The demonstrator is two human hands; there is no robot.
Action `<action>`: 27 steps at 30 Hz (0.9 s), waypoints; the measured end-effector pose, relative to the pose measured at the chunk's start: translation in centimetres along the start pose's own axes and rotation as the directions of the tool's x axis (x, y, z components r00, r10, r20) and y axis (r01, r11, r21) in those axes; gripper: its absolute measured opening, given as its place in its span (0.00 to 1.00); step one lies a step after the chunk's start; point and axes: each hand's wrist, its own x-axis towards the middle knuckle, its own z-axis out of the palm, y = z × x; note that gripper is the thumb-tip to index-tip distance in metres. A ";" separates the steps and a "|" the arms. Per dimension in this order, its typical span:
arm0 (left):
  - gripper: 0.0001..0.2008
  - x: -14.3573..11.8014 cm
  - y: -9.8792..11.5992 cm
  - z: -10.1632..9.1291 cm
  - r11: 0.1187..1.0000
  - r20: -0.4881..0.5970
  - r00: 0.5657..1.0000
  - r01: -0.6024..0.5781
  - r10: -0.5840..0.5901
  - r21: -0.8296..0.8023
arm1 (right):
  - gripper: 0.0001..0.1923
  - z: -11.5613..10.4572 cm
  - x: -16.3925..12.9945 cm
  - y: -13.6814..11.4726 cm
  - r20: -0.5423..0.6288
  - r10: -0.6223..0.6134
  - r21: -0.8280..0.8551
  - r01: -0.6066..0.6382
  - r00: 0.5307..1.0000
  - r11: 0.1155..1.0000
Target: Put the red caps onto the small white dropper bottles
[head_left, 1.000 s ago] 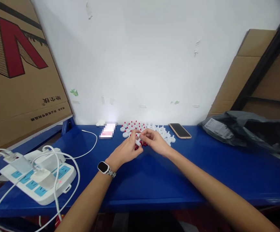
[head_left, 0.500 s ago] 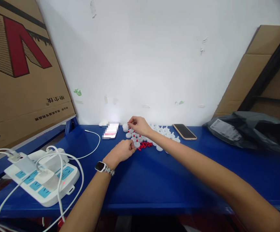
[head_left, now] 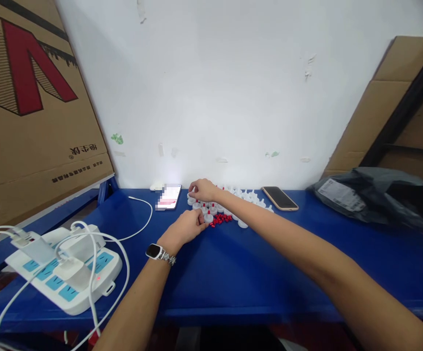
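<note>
Risk here is mostly scatter. Right hand [head_left: 203, 189] reaches across to the far-left end of the white caps [head_left: 211, 208], fingertips pinched on one cap at the back row near the wall. Left hand [head_left: 184, 228] rests loosely curled on the blue table [head_left: 233, 273], touching a cap beside the red plugs [head_left: 221, 220]; can't tell if it grips anything. Forearm crossing over the cluster could sweep caps & plugs off, or bump the lit phone [head_left: 168, 196].

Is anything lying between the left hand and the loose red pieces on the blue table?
Only one white cap, touching the left hand at its fingertips. The red pieces lie just right of it on the blue table.
</note>
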 end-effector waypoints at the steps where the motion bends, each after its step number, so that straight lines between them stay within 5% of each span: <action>1: 0.10 0.0 0.0 0.0 1.000 -0.004 1.000 -0.004 0.004 0.009 | 0.10 -0.3 -0.7 0.2 -0.031 -0.002 0.018 0.003 1.000 1.000; 7: 0.08 0.0 0.5 0.3 0.998 -0.048 0.998 -0.032 0.035 0.047 | 0.11 -1.6 -7.7 3.2 -0.274 0.007 0.077 0.015 0.962 0.997; 14: 0.08 0.0 1.6 0.5 0.997 -0.080 0.995 -0.049 0.054 0.066 | 0.09 -2.9 -12.9 6.3 -0.259 0.142 -0.027 -0.154 0.955 0.988; 20: 0.09 0.8 2.9 0.5 0.992 -0.165 0.978 -0.121 0.125 0.039 | 0.11 -3.5 -11.4 6.8 -0.246 0.148 -0.084 -0.173 0.958 0.981; 27: 0.08 3.5 4.7 -0.2 0.982 -0.131 0.973 -0.186 0.190 0.046 | 0.13 -3.7 -5.2 9.3 -0.188 0.262 -0.163 -0.293 0.947 0.942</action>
